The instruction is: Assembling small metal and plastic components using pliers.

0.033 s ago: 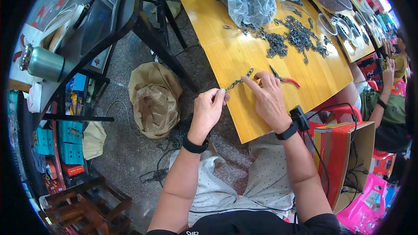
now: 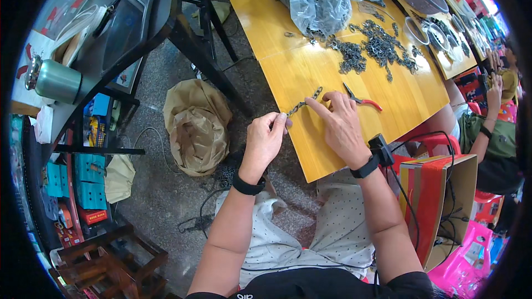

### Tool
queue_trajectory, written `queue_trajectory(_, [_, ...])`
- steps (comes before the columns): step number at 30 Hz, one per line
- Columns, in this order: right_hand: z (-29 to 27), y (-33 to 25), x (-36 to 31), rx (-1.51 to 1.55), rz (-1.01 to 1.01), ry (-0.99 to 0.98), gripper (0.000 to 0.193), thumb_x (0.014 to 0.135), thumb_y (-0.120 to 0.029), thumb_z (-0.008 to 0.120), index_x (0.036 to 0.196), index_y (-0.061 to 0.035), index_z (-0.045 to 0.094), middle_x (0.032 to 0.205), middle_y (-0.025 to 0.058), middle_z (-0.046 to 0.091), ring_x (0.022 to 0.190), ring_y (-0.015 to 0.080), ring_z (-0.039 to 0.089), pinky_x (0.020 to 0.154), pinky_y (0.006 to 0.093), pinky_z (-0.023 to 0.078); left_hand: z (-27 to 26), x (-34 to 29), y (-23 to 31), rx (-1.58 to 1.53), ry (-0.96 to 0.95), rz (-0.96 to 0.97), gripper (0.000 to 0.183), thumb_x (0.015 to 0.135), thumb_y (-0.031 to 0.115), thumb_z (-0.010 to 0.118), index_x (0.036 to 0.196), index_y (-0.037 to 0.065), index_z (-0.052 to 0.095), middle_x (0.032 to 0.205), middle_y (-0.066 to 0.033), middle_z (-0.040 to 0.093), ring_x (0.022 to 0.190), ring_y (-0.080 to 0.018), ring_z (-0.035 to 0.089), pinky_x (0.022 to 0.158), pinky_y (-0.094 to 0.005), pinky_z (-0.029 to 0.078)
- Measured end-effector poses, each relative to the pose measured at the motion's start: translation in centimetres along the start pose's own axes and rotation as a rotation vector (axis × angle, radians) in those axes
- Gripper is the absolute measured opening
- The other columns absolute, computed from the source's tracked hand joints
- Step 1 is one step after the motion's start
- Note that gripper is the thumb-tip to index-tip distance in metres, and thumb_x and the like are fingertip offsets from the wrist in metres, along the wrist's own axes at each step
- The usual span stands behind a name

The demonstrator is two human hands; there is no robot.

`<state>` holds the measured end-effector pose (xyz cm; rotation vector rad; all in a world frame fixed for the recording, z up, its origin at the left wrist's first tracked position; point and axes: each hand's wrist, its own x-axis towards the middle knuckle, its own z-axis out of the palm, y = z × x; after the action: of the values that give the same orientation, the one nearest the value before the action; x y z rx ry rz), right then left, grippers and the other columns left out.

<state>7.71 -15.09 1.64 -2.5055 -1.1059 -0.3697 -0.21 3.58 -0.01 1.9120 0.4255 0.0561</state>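
Note:
A short dark metal chain [image 2: 302, 104] lies slantwise on the wooden table [image 2: 288, 72], near its left edge. My left hand [image 2: 266, 139] pinches the chain's near end between thumb and fingers at that edge. My right hand [image 2: 344, 130] rests over the table with its fingers apart, the index fingertip at or just beside the chain's upper part; nothing shows in its grasp. Just beyond the right hand lie pliers [image 2: 370, 103] with red handles. Farther back are heaps of dark chain pieces [image 2: 382, 47], next to a clear plastic bag [image 2: 321, 8] full of similar pieces.
A brown paper-like sack [image 2: 197, 127] stands on the floor to the left, near a dark table [image 2: 166, 22] bearing a green flask [image 2: 58, 82]. An open cardboard box [image 2: 438, 205] with cables is close to my right arm. Another person's arm [image 2: 482, 138] shows far right.

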Motion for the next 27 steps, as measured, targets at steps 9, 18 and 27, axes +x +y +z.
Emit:
queue_trajectory(9, [-0.21,0.0,-0.08,0.019,-0.01,-0.028,0.051,0.075,0.004,0.059,0.12,-0.0155,0.071,0.103,0.0097,0.053,0.094,0.0253,0.053,0.086,0.0384,0.04,0.03,0.04,0.22,0.005,-0.006,0.0,0.035,0.101,0.026,0.055,0.087,0.001,0.073,0.067,-0.0031,0.064,0.061,-0.0089,0.057,0.059,-0.0279,0.045])
queue_trajectory(18, [0.08,0.16,-0.15,0.004,-0.027,-0.011,0.046,0.077,-0.006,0.061,0.121,-0.0171,0.069,0.102,0.009,0.053,0.098,0.0265,0.052,0.087,0.0396,0.04,0.01,0.05,0.19,-0.003,-0.005,0.022,0.035,0.101,0.026,0.054,0.086,-0.001,0.072,0.067,-0.0045,0.064,0.064,-0.0104,0.059,0.061,-0.0284,0.047])
queue_trajectory(27, [0.2,-0.57,0.07,0.008,-0.039,-0.038,0.048,0.076,-0.008,0.064,0.123,-0.0182,0.068,0.113,0.0116,0.055,0.106,0.0277,0.054,0.092,0.0414,0.04,0.08,0.05,0.35,0.012,-0.005,0.01,0.035,0.101,0.026,0.054,0.087,0.0,0.072,0.068,-0.0053,0.065,0.064,-0.0117,0.061,0.061,-0.0291,0.048])
